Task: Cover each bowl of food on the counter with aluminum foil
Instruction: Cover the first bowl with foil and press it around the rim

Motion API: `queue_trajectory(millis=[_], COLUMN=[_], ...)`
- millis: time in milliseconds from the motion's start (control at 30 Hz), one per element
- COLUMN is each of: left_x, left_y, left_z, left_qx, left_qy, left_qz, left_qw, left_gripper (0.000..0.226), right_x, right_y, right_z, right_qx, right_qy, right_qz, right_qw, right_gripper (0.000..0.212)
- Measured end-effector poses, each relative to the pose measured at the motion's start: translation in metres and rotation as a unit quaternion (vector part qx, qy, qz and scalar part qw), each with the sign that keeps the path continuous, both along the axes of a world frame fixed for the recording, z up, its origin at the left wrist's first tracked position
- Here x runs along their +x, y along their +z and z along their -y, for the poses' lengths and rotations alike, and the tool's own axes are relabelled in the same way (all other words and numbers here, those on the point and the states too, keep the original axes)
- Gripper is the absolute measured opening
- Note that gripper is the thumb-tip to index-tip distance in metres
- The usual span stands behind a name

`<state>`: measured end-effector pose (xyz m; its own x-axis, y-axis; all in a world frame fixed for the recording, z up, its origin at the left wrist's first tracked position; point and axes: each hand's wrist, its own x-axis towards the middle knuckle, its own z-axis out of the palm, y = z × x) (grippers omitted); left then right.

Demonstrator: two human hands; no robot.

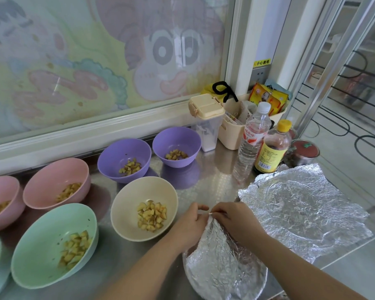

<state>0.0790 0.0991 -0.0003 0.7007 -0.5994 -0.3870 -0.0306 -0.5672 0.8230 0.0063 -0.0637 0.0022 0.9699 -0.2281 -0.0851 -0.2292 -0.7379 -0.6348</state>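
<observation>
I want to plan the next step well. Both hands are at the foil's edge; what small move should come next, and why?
Probably lift the near foil sheet and carry it left over the cream bowl: the left hand and the right hand both pinch its far edge, and that bowl, the nearest one, is uncovered with food inside.

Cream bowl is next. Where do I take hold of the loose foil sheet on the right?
Pinch the loose foil sheet at its ragged left edge, coming from the cream bowl side: that edge looks lifted off the counter, and bottles crowd its far side.
</observation>
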Motion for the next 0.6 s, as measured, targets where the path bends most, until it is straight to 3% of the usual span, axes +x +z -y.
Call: queue_trajectory(millis=[100,200,333,600], left_x=[0.004,0.005,-0.005,-0.001], left_y=[0.003,0.003,0.003,-0.001], left_z=[-0.002,-0.010,-0.008,-0.006], left_qx=[-0.027,-0.005,0.044,0.001], left_qy=[0.042,0.074,0.045,0.043], left_qz=[-0.012,0.037,0.069,-0.011], left_qw=[0.999,0.997,0.996,0.999], left_gripper=[0.033,0.037,0.030,0.034], right_x=[-0.006,-0.012,-0.011,-0.010], right_y=[-0.001,-0.005,-0.008,-0.010], right_z=[0.006,0.018,0.025,0.019], right_qx=[-0.009,0.008,0.046,0.042], right_qy=[-0.069,-0.120,-0.117,-0.084], right_qz=[0.024,0.026,-0.014,-0.015], right_qw=[0.997,0.992,0.992,0.995], right_gripper=[0.010,0.008,0.012,0.019])
